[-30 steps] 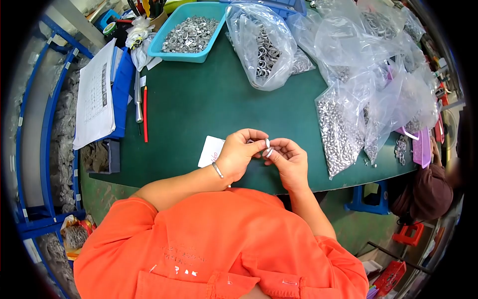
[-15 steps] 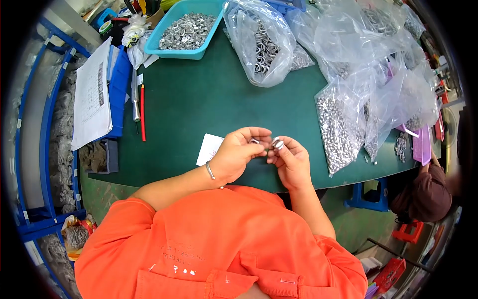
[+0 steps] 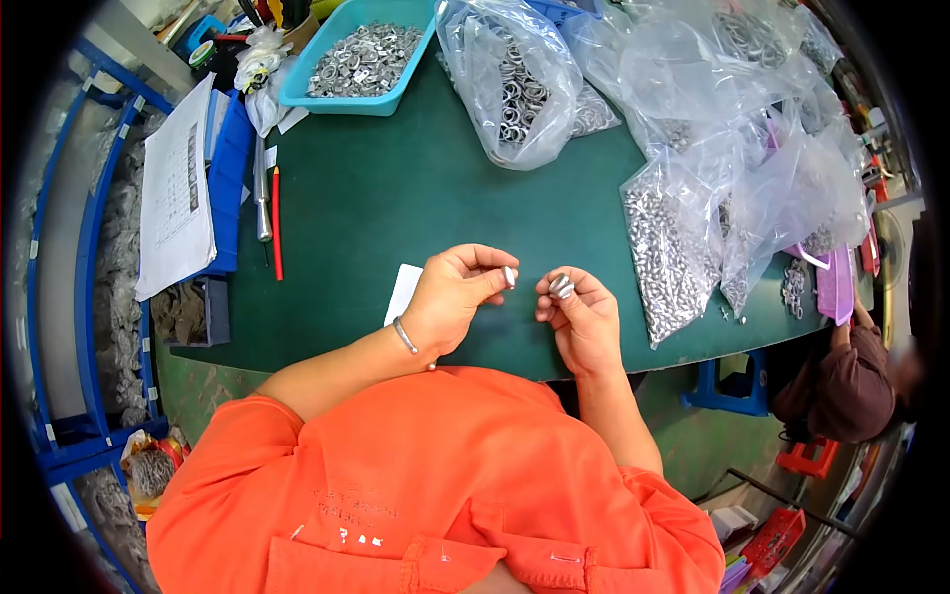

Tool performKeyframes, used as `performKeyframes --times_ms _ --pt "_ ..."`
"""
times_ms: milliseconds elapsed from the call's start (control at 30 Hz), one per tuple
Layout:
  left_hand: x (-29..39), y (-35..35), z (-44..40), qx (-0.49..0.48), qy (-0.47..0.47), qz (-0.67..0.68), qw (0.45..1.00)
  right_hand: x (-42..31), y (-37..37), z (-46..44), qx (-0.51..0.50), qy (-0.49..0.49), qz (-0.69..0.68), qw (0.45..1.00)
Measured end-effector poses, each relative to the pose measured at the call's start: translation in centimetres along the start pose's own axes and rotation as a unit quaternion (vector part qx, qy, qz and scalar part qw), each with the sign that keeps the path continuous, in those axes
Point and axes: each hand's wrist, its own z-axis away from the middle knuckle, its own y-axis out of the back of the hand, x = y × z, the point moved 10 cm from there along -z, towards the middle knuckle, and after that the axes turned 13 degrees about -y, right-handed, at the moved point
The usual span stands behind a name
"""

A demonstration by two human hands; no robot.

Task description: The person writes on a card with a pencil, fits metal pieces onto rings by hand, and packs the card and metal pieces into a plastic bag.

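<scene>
both hands [image 3: 441, 302] [image 3: 584, 322] pinch small, smooth, rounded silvery metal pieces [image 3: 510, 277] [image 3: 561, 286], apparently rings.

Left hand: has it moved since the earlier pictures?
Yes, slightly leftward, judged against the white card on the table: the left hand now hides more of the card's right side than before.

Green table [image 3: 366, 198]; sleeve [image 3: 856, 391] seemingly brown.

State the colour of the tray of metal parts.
The tray is turquoise; the head view shows it.
</scene>
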Motion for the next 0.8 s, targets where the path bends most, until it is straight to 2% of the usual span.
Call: performKeyframes --times_ms 200,300,533,600,633,700,800 --pt "0.3 -0.4 -0.2 -0.037 -0.033 -0.032 0.998 0.5 -1.1 0.2 -0.014 -0.023 0.013 1.0" --pt "0.1 -0.6 -0.3 -0.046 -0.031 0.007 0.998 0.6 -1.4 0.2 -0.009 -0.02 0.034 0.999" --pt "-1.1 -0.6 0.2 -0.037 0.047 0.036 0.998 0.2 -1.7 0.2 0.021 -0.001 0.098 0.995" --pt "-1.8 -0.3 0.1 -0.039 0.056 0.024 0.997 -0.7 -1.9 0.3 0.064 0.042 0.221 0.972" --pt "-2.4 -0.3 0.1 -0.043 0.071 0.033 0.996 -0.8 -2.2 0.2 0.06 0.047 0.222 0.972" --pt "-3.1 -0.4 0.3 -0.052 0.112 0.047 0.991 -3.2 -3.5 1.4 0.126 0.194 0.388 0.892" --pt "-3.5 -1.2 0.9 -0.083 0.159 0.085 0.98 -3.3 -4.1 1.5 0.124 0.222 0.445 0.859"
